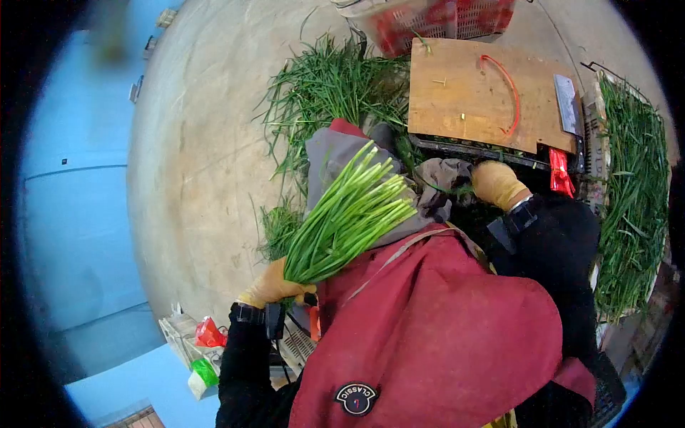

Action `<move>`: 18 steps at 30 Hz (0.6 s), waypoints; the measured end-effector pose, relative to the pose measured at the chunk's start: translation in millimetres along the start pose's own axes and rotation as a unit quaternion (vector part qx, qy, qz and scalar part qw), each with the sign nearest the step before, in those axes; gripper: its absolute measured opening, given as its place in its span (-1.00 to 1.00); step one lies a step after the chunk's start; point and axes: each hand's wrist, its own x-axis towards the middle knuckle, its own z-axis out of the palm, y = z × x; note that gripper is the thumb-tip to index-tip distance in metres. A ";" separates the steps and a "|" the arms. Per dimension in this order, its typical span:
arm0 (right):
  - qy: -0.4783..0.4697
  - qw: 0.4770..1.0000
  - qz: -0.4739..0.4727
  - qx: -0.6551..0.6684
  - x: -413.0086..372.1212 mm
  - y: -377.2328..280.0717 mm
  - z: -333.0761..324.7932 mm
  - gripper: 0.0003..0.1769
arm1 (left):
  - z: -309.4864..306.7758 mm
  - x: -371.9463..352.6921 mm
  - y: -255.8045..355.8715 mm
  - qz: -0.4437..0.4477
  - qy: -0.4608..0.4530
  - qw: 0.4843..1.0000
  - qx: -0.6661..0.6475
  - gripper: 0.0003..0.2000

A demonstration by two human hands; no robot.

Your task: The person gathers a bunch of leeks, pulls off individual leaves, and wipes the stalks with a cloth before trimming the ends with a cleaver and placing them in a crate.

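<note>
My left hand (pixel 275 284), in a tan glove, is wrapped round the leafy end of a bunch of garlic chives (pixel 349 221). The pale cut stems fan out up and to the right, over my grey-covered lap (pixel 328 153) and red apron (pixel 428 314). My right hand (pixel 497 184), gloved too, is curled closed beside the near edge of a wooden board (pixel 464 93). A few thin green leaves (pixel 460 191) show next to its fingers; whether it grips them is hidden.
Loose chives (pixel 335 85) are heaped on the floor ahead, with a smaller pile (pixel 280 232) nearer. A crate full of chives (pixel 631 192) stands at the right. On the board lie a red strap (pixel 512 93) and a wide blade (pixel 567 103). Behind is a red crate (pixel 442 25).
</note>
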 end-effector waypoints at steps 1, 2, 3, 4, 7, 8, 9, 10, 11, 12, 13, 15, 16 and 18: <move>-0.097 0.990 -0.037 -0.096 2.8 18.8 25.1 -0.64 | 0.5 0.5 -0.2 0.000 0.003 1.000 -0.004 -0.67; -0.118 0.990 -0.044 -0.068 -1.3 15.0 27.3 -0.62 | 1.0 2.5 0.3 0.000 0.007 1.000 -0.010 -0.67; -0.140 0.988 -0.052 -0.041 -4.0 8.7 30.5 -0.61 | 1.1 4.4 0.3 0.003 0.000 1.000 -0.018 -0.68; -0.106 0.992 -0.061 0.018 -17.2 -17.2 1.1 -0.64 | 0.3 5.0 -0.7 0.003 -0.006 1.000 -0.027 -0.68; 0.077 0.929 -0.171 0.319 2.2 -46.9 -16.5 -0.56 | -4.0 6.0 -6.2 0.002 -0.026 1.000 -0.014 -0.69; 0.139 0.895 -0.236 0.352 6.3 -61.0 -18.8 -0.58 | -5.5 7.1 -4.9 0.006 -0.033 0.999 -0.001 -0.69; 0.147 0.874 -0.262 0.383 3.9 -81.5 -30.2 -0.60 | -5.7 6.9 -1.0 0.004 -0.029 0.999 0.012 -0.69; 0.186 0.868 -0.308 0.342 12.7 -94.4 -24.1 -0.62 | -4.5 6.0 3.0 0.003 -0.024 0.999 0.023 -0.68; 0.133 0.905 -0.289 0.282 12.9 -109.0 -28.5 -0.64 | -3.8 5.0 5.1 0.000 -0.019 0.999 0.031 -0.68; 0.102 0.885 -0.268 0.367 17.2 -123.2 -22.5 -0.65 | -4.0 4.4 5.2 0.008 -0.015 1.000 0.023 -0.68; 0.068 0.856 -0.246 0.449 20.5 -132.9 -16.7 -0.66 | -4.0 3.1 4.4 0.014 -0.012 1.000 0.015 -0.68; 0.093 0.883 -0.194 0.416 19.7 -133.0 -14.7 -0.69 | -3.9 2.0 -0.4 0.022 -0.016 1.000 -0.005 -0.68; 0.105 0.896 -0.167 0.398 18.8 -131.9 -14.2 -0.70 | -5.1 3.4 -4.2 0.025 -0.025 0.999 -0.016 -0.68; 0.172 0.923 -0.167 0.302 29.8 -109.2 -11.1 -0.68 | -5.3 2.7 -2.6 0.014 -0.028 0.999 -0.020 -0.68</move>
